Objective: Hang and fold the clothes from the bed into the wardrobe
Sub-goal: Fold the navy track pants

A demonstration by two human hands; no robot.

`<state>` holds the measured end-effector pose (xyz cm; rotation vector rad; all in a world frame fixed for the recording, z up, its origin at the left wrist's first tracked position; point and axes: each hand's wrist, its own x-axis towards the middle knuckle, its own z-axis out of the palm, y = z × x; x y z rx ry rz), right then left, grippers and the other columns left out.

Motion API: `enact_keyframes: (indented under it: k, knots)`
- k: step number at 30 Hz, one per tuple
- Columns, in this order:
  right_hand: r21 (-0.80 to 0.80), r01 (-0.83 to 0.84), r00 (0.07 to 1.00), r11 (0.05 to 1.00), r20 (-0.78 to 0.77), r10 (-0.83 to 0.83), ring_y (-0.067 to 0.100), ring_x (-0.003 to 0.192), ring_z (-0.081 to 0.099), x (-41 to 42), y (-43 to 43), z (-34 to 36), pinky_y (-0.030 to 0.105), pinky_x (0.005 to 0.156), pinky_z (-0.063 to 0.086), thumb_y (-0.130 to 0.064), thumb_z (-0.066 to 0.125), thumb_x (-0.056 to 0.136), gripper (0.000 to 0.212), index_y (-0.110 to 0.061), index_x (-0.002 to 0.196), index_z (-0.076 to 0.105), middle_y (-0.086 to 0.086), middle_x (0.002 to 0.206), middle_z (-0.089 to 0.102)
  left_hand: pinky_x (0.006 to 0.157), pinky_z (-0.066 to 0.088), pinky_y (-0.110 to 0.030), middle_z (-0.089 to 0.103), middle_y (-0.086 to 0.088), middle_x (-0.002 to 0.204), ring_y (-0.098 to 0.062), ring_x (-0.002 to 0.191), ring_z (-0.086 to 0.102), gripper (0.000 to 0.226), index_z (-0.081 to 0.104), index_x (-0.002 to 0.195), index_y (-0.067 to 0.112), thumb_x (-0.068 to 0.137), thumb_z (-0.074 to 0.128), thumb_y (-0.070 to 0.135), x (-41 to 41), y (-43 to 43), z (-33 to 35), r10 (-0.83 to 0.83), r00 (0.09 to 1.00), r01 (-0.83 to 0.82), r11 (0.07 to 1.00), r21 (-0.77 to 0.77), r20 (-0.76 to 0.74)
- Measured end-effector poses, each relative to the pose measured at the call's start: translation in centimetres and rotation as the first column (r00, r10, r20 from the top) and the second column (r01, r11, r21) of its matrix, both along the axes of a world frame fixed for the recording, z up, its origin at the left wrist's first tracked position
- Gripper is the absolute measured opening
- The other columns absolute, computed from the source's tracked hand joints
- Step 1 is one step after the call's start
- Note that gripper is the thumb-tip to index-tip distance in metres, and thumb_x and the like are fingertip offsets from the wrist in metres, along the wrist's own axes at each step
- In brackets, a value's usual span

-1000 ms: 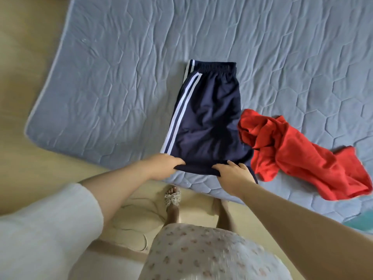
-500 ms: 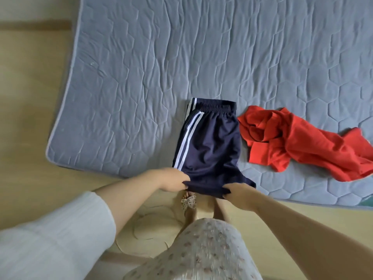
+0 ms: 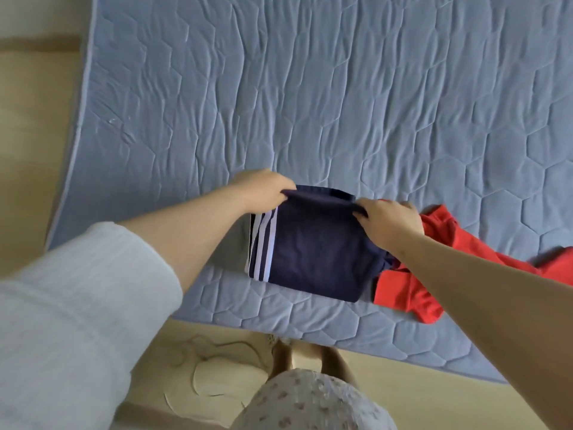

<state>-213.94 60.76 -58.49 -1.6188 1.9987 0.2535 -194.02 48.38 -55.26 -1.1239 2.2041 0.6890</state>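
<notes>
Head view: left hand (image 3: 263,190) and right hand (image 3: 387,218) each pinch a top corner of the navy shorts (image 3: 316,252), lying doubled over at frame centre near the lower edge of the bed (image 3: 310,103), probably to square the fold flat, with the red garment (image 3: 403,290) touching them lower right.

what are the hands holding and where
The navy shorts: left hand and right hand each pinch a corner of the far edge.
</notes>
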Motion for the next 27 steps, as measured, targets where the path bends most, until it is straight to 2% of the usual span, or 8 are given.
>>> enact_keyframes:
  k: [2, 4, 7, 11, 16, 19, 22, 27]
  knots:
    - [-0.035, 0.02, 0.999, 0.999, -0.033, -0.021, 0.03, 0.132, 0.035, -0.4, -1.4, -1.4, 0.044, 0.107, 0.022, -0.04, 0.031, 0.099, 0.039, -0.033, 0.136, 0.041, 0.004, 0.137, 0.05, 0.095, 0.032, -0.037, 0.058, 0.0, 0.123, -0.026, 0.12, 0.044, 0.028, 0.055, 0.118, 0.033, 0.095, 0.041, 0.025, -0.5, -0.8, -2.0, 0.026, 1.0, -0.028, 0.981, -0.192, -0.009]
    - [-0.039, 0.066, 0.997, 0.997, -0.035, -0.068, 0.031, 0.143, 0.01, -0.2, -1.9, -2.5, 0.047, 0.113, 0.011, -0.044, 0.03, 0.098, 0.051, -0.036, 0.147, 0.016, 0.002, 0.156, 0.018, 0.113, 0.007, -0.048, 0.029, 0.001, 0.151, -0.027, 0.142, 0.011, 0.045, 0.034, 0.139, 0.032, 0.095, 0.044, 0.028, -1.0, 0.0, -3.8, 0.101, 0.995, -0.088, 0.933, -0.348, 0.02]
    - [-0.046, 0.124, 0.992, 0.991, -0.025, -0.125, 0.029, 0.145, -0.003, 0.7, -0.8, -3.9, 0.049, 0.114, 0.003, -0.049, 0.03, 0.097, 0.061, -0.038, 0.148, -0.002, -0.001, 0.158, -0.007, 0.113, -0.004, -0.052, -0.004, 0.003, 0.158, -0.027, 0.144, -0.012, 0.071, 0.002, 0.149, 0.032, 0.093, 0.046, 0.039, -1.2, 3.4, -6.4, 0.131, 0.99, -0.105, 0.922, -0.373, 0.045]
    - [0.036, 0.218, 0.976, 0.975, 0.023, -0.219, 0.026, 0.145, -0.007, 2.2, 2.3, -5.9, 0.053, 0.113, 0.003, -0.049, 0.032, 0.096, 0.062, -0.043, 0.146, -0.004, -0.005, 0.158, -0.011, 0.113, -0.001, -0.055, -0.014, 0.005, 0.157, -0.026, 0.143, -0.017, 0.072, -0.005, 0.147, 0.038, 0.092, 0.039, 0.053, -0.6, 7.2, -9.5, 0.095, 0.995, -0.092, 0.97, -0.224, 0.001]
    - [0.127, 0.265, 0.961, 0.956, 0.051, -0.273, 0.027, 0.145, -0.006, 3.3, 4.3, -9.0, 0.057, 0.111, 0.01, -0.05, 0.039, 0.093, 0.066, -0.044, 0.146, 0.0, -0.007, 0.158, -0.01, 0.107, 0.021, -0.057, -0.017, 0.008, 0.156, -0.028, 0.143, -0.01, 0.073, -0.004, 0.146, 0.044, 0.089, 0.041, 0.058, 1.4, 8.4, -13.1, 0.182, 0.983, -0.179, 0.971, -0.16, 0.002]
    - [0.081, 0.223, 0.965, 0.971, 0.12, -0.232, 0.028, 0.145, -0.003, 4.0, 4.0, -10.7, 0.05, 0.113, 0.01, -0.048, 0.043, 0.092, 0.07, -0.039, 0.148, 0.003, -0.002, 0.158, -0.007, 0.1, 0.035, -0.041, -0.013, 0.008, 0.156, -0.034, 0.127, 0.024, 0.082, -0.002, 0.146, 0.043, 0.086, 0.053, 0.053, 3.1, 9.3, -14.2, 0.198, 0.98, -0.198, 0.966, -0.165, -0.018]
    - [0.12, 0.147, 0.974, 0.982, 0.154, -0.164, 0.026, 0.145, -0.002, 5.2, 5.5, -10.9, 0.044, 0.115, 0.01, -0.045, 0.044, 0.092, 0.073, -0.036, 0.148, 0.0, 0.002, 0.158, -0.009, 0.091, 0.04, -0.032, -0.011, 0.007, 0.157, -0.027, 0.1, 0.037, 0.086, 0.002, 0.146, 0.042, 0.085, 0.062, 0.032, 4.6, 11.7, -14.0, 0.206, 0.978, -0.207, 0.968, -0.142, -0.017]
    - [0.089, 0.185, 0.963, 0.979, 0.181, -0.198, 0.026, 0.145, 0.003, 6.3, 7.4, -9.4, 0.041, 0.115, 0.012, -0.04, 0.048, 0.093, 0.069, -0.03, 0.149, 0.009, 0.004, 0.159, -0.002, 0.091, 0.038, -0.034, 0.0, 0.005, 0.158, -0.03, 0.1, 0.044, 0.078, 0.018, 0.146, 0.038, 0.085, 0.061, 0.017, 5.9, 13.0, -13.3, 0.287, 0.941, -0.308, 0.946, -0.102, -0.182]
